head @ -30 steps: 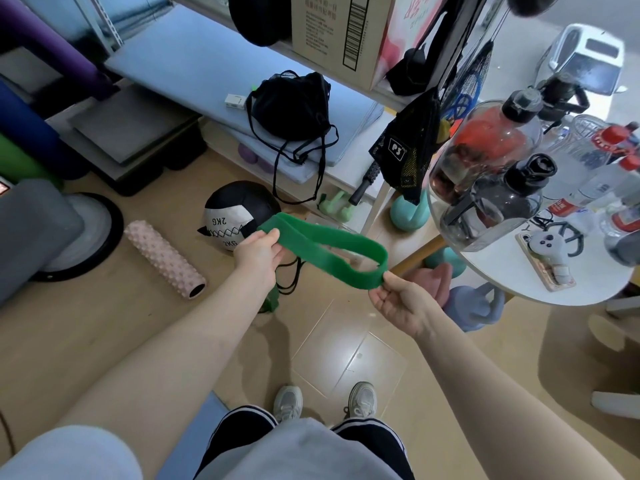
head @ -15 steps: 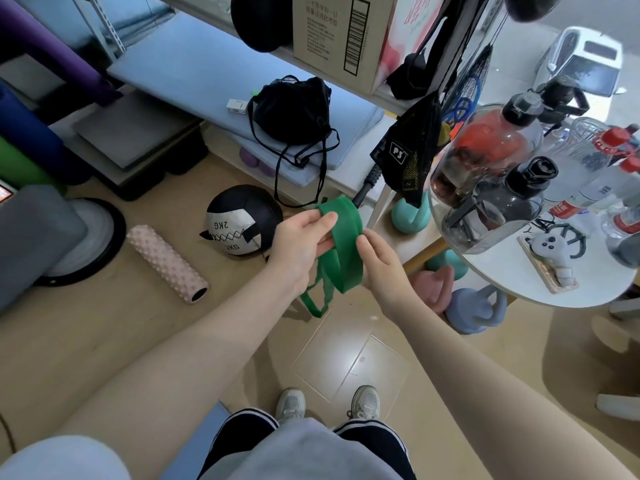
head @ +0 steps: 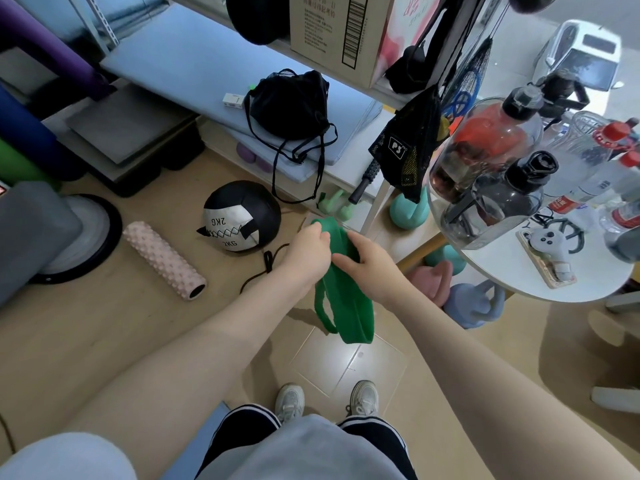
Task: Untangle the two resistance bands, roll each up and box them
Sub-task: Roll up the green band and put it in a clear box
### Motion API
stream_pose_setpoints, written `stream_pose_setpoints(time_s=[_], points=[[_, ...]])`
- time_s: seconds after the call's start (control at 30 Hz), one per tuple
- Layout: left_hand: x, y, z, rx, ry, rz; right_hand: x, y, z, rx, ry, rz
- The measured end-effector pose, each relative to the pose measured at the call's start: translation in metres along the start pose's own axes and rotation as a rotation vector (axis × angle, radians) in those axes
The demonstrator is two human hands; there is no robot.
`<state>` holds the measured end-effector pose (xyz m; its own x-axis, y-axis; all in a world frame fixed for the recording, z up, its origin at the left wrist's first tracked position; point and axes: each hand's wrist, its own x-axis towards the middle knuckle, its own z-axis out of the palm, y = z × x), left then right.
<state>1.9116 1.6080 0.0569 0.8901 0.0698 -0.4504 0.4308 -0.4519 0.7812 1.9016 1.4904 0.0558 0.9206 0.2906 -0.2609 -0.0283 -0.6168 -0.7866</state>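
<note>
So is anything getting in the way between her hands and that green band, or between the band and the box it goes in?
Nothing separates them: the left hand and right hand both grip the green band directly at its top, its loops hanging free above the floor. A cardboard box sits on the shelf, but whether that is its destination cannot be told.

Both hands (head: 341, 259) grip the folded green band (head: 346, 306).

You see it all through just one wide camera on your head, looking forward and down from up high, close over your two arms, with your shoes (head: 325, 398) on the floor (head: 104, 334) far below and the round table (head: 585, 271) at your right.
</note>
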Motion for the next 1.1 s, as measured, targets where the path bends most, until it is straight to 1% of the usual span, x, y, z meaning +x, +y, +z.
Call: stream_pose_setpoints(time_s=[0.03, 0.07, 0.13, 0.17, 0.2, 0.23, 0.3, 0.43, 0.5, 0.53, 0.6, 0.63, 0.7, 0.73, 0.77, 0.83, 0.9, 1.03, 1.1], points=[[0.000, 0.002, 0.001, 0.019, -0.041, -0.034, 0.001, 0.003, 0.001, 0.051, -0.025, 0.035], [0.001, 0.001, 0.003, -0.012, -0.085, -0.067, 0.001, 0.006, 0.001, 0.148, -0.038, 0.077], [0.001, 0.000, 0.002, -0.243, -0.183, -0.130, 0.000, 0.007, 0.001, 0.373, -0.046, 0.169], [0.000, 0.000, 0.000, -0.368, -0.199, -0.167, 0.000, 0.007, 0.002, 0.438, -0.055, 0.197], [0.000, -0.001, -0.003, -0.448, -0.200, -0.185, 0.001, 0.007, 0.003, 0.456, -0.071, 0.204], [0.000, -0.003, -0.006, -0.473, -0.198, -0.180, 0.001, 0.007, 0.004, 0.451, -0.084, 0.204], [0.002, -0.008, -0.012, -0.431, -0.233, -0.134, 0.003, 0.003, 0.005, 0.433, -0.080, 0.201], [0.012, -0.021, -0.018, -0.084, -0.238, -0.039, 0.007, 0.000, 0.008, 0.418, -0.115, 0.185], [0.011, -0.021, -0.024, -0.061, -0.227, 0.003, 0.009, -0.001, 0.009, 0.443, -0.118, 0.196], [0.010, -0.021, -0.028, -0.100, -0.233, 0.026, 0.010, 0.000, 0.010, 0.477, -0.119, 0.210], [0.005, -0.024, -0.032, -0.267, -0.257, 0.018, 0.012, 0.000, 0.012, 0.570, -0.097, 0.245], [0.003, -0.028, -0.032, -0.373, -0.255, -0.010, 0.013, 0.000, 0.014, 0.614, -0.073, 0.262], [0.001, -0.036, -0.030, -0.572, -0.199, -0.123, 0.017, 0.000, 0.019, 0.684, 0.015, 0.293], [-0.001, -0.039, -0.030, -0.608, -0.170, -0.161, 0.019, -0.001, 0.021, 0.709, 0.075, 0.312], [0.000, -0.043, -0.029, -0.597, -0.159, -0.154, 0.021, 0.000, 0.023, 0.724, 0.128, 0.329], [0.000, -0.047, -0.027, -0.506, -0.165, -0.079, 0.025, 0.001, 0.025, 0.723, 0.186, 0.350], [0.002, -0.048, -0.025, -0.460, -0.132, -0.040, 0.029, 0.001, 0.025, 0.677, 0.179, 0.341], [0.024, -0.040, -0.013, -0.342, -0.026, -0.036, 0.046, -0.002, 0.028, 0.409, 0.035, 0.265], [0.039, -0.030, -0.013, -0.255, -0.017, -0.060, 0.061, 0.000, 0.025, 0.397, -0.069, 0.257]])
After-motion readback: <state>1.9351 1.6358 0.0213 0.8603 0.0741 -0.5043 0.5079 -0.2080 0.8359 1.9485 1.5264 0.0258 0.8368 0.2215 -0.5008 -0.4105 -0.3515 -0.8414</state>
